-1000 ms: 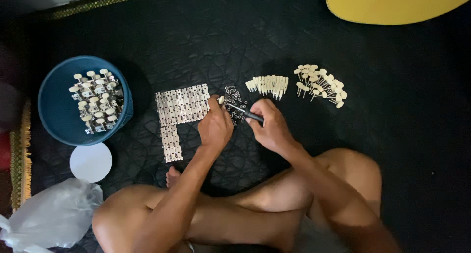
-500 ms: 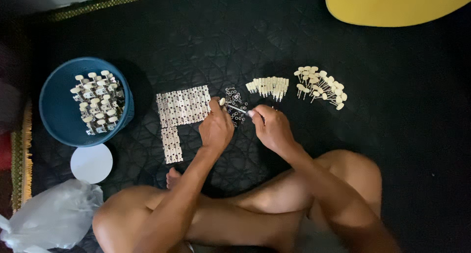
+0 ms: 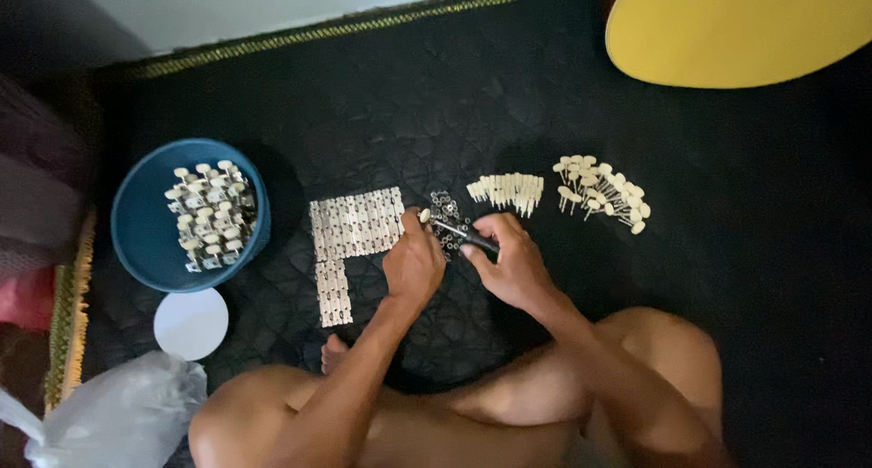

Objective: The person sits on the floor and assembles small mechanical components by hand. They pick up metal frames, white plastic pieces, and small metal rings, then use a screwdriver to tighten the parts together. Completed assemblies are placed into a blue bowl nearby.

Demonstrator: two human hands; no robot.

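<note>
While pinching a small part, left hand (image 3: 413,266) fingers closed, right hand (image 3: 511,266) gripping screwdriver (image 3: 459,231).

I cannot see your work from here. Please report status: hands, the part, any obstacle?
Left hand pinching small cream-knobbed part. Right hand gripping dark tool, tip at the part. Metal plates just left, small dark pieces beneath; nothing blocking.

A black quilted mat (image 3: 436,96) covers the floor. On it lie a blue bowl (image 3: 145,250) (holding small parts), a white lid (image 3: 191,324), metal plates (image 3: 354,225), cream pegs (image 3: 507,189), cream-knobbed posts (image 3: 601,189), a plastic bag (image 3: 118,413) and a yellow guitar body (image 3: 727,32)
</note>
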